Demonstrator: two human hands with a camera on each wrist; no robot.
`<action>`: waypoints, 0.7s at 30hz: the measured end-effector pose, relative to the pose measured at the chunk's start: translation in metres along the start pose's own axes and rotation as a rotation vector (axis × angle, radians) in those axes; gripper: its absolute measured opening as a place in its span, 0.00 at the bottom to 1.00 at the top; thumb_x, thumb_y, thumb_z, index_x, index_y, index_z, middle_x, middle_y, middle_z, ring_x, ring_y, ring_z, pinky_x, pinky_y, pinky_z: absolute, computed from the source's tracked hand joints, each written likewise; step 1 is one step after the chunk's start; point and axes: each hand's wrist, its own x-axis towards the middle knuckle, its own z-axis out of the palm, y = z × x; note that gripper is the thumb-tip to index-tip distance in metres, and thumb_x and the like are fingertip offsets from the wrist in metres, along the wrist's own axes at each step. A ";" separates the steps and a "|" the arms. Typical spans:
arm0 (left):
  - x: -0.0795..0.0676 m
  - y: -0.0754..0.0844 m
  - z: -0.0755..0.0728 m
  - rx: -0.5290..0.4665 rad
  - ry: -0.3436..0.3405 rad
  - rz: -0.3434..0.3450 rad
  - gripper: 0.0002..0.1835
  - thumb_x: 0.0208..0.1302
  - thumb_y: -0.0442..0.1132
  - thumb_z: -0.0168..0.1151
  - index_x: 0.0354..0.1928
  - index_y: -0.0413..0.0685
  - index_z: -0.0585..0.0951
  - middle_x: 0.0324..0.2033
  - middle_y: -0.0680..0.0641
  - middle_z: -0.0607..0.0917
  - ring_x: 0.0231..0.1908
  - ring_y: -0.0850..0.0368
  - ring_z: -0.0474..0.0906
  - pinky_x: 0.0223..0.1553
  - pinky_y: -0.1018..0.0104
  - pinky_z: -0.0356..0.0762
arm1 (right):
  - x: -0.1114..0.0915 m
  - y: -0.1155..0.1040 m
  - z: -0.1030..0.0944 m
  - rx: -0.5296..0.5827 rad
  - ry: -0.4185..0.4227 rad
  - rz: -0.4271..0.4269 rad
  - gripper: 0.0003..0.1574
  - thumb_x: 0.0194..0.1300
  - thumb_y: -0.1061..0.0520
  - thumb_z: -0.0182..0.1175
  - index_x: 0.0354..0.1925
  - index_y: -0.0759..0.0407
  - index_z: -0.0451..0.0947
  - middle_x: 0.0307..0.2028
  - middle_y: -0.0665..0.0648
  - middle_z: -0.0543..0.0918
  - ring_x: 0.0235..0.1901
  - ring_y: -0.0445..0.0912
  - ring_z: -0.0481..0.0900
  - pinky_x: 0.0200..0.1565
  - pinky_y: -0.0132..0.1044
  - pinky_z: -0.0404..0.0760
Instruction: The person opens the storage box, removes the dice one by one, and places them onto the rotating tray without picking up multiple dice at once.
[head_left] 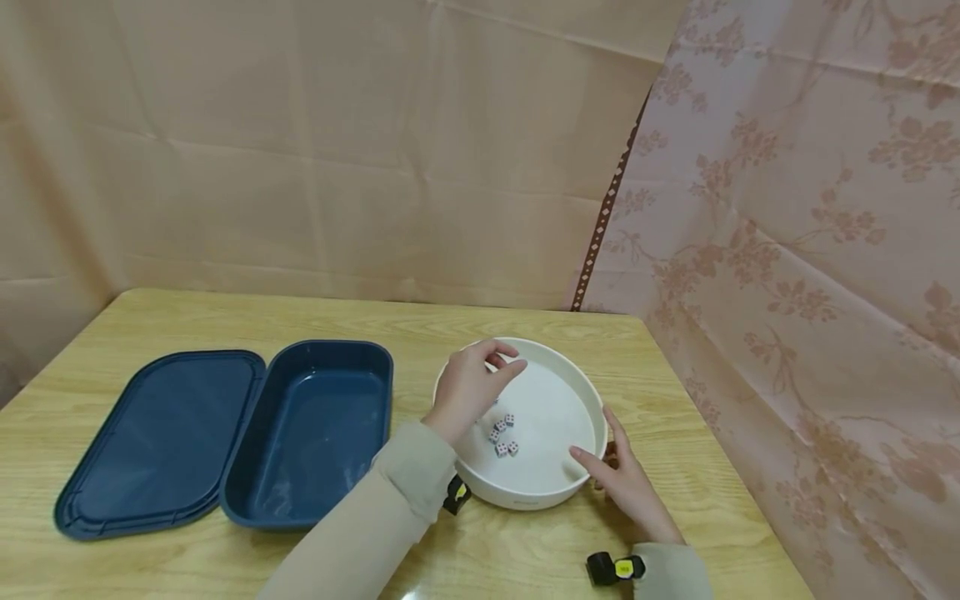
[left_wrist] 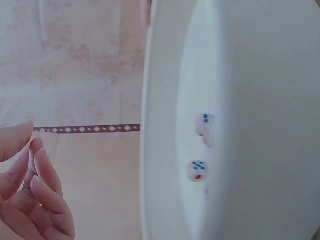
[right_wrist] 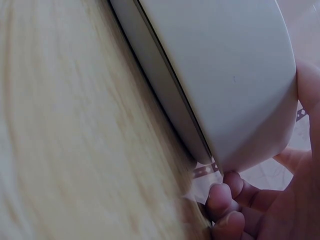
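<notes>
A round white tray (head_left: 555, 417) with a raised wall stands on the table. Several small white dice (head_left: 502, 450) lie clustered in its left half; in the left wrist view, blue and red pips show on one die (left_wrist: 198, 170). Over the tray's left side is my left hand (head_left: 474, 379), its fingers loosely bent. Its thumb and fingertips come close together in the left wrist view, with nothing seen between them. My right hand (head_left: 622, 475) grips the tray's right side, thumb over the rim and the other fingers outside, near the lower edge of the wall (right_wrist: 235, 80).
Left of the tray, a deep dark blue rectangular box (head_left: 322, 417) stands beside its flat blue lid (head_left: 165, 433). The wooden table (head_left: 487, 550) ends at a beige curtain (head_left: 360, 167) behind and a pink flowered cloth (head_left: 810, 292) on the right.
</notes>
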 end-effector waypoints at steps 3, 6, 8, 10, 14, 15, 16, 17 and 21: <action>-0.004 0.005 -0.004 -0.001 0.002 0.024 0.12 0.64 0.54 0.65 0.46 0.61 0.85 0.35 0.56 0.84 0.34 0.59 0.76 0.36 0.65 0.72 | 0.000 0.000 0.000 -0.007 -0.006 0.006 0.60 0.66 0.42 0.63 0.79 0.46 0.35 0.41 0.60 0.72 0.30 0.45 0.72 0.29 0.33 0.72; -0.009 0.008 -0.007 -0.007 0.004 0.054 0.12 0.64 0.54 0.66 0.45 0.60 0.86 0.34 0.55 0.84 0.33 0.59 0.76 0.36 0.66 0.73 | 0.000 -0.001 0.000 -0.008 -0.010 0.009 0.59 0.67 0.41 0.62 0.79 0.46 0.34 0.41 0.59 0.71 0.30 0.45 0.72 0.29 0.33 0.73; -0.014 0.009 -0.010 -0.021 0.007 0.079 0.12 0.64 0.53 0.66 0.44 0.58 0.86 0.33 0.54 0.84 0.32 0.59 0.76 0.36 0.66 0.73 | 0.001 -0.001 -0.001 -0.003 -0.006 0.006 0.58 0.68 0.41 0.61 0.79 0.46 0.35 0.41 0.59 0.71 0.29 0.45 0.73 0.28 0.33 0.73; -0.018 0.010 -0.012 -0.039 0.008 0.105 0.11 0.64 0.51 0.67 0.43 0.56 0.86 0.32 0.53 0.83 0.31 0.59 0.76 0.36 0.66 0.74 | 0.001 -0.001 -0.001 0.002 0.000 0.001 0.57 0.69 0.42 0.60 0.79 0.48 0.35 0.41 0.59 0.71 0.28 0.44 0.73 0.27 0.33 0.74; -0.028 0.010 -0.019 -0.067 -0.014 0.122 0.11 0.64 0.49 0.67 0.44 0.54 0.86 0.32 0.53 0.83 0.31 0.58 0.75 0.36 0.67 0.75 | 0.001 -0.001 -0.001 0.028 0.024 0.003 0.55 0.71 0.43 0.59 0.79 0.53 0.37 0.43 0.59 0.69 0.27 0.43 0.73 0.26 0.32 0.76; -0.031 0.010 -0.021 -0.072 -0.024 0.118 0.11 0.65 0.49 0.67 0.44 0.54 0.86 0.32 0.53 0.82 0.31 0.58 0.75 0.36 0.67 0.75 | 0.001 -0.002 -0.002 0.038 0.032 0.005 0.54 0.71 0.43 0.58 0.79 0.55 0.37 0.43 0.59 0.69 0.27 0.43 0.72 0.26 0.32 0.76; -0.033 0.009 -0.022 -0.075 -0.034 0.114 0.11 0.65 0.49 0.67 0.44 0.54 0.86 0.32 0.53 0.82 0.32 0.58 0.74 0.36 0.67 0.75 | 0.001 -0.002 -0.002 0.053 0.042 0.006 0.54 0.71 0.44 0.58 0.79 0.56 0.38 0.43 0.58 0.68 0.27 0.42 0.72 0.26 0.32 0.76; -0.035 0.009 -0.024 -0.078 -0.044 0.107 0.11 0.65 0.50 0.66 0.44 0.55 0.85 0.32 0.53 0.82 0.32 0.57 0.74 0.36 0.67 0.75 | 0.000 -0.003 -0.003 0.071 0.053 0.007 0.53 0.71 0.44 0.58 0.79 0.57 0.39 0.42 0.58 0.67 0.27 0.42 0.72 0.26 0.32 0.76; -0.043 0.007 -0.033 -0.087 -0.060 0.093 0.11 0.66 0.50 0.66 0.45 0.57 0.85 0.33 0.54 0.82 0.34 0.57 0.75 0.36 0.66 0.75 | 0.000 -0.005 -0.006 0.137 0.125 0.003 0.50 0.72 0.44 0.58 0.78 0.58 0.44 0.39 0.53 0.68 0.27 0.40 0.72 0.29 0.30 0.77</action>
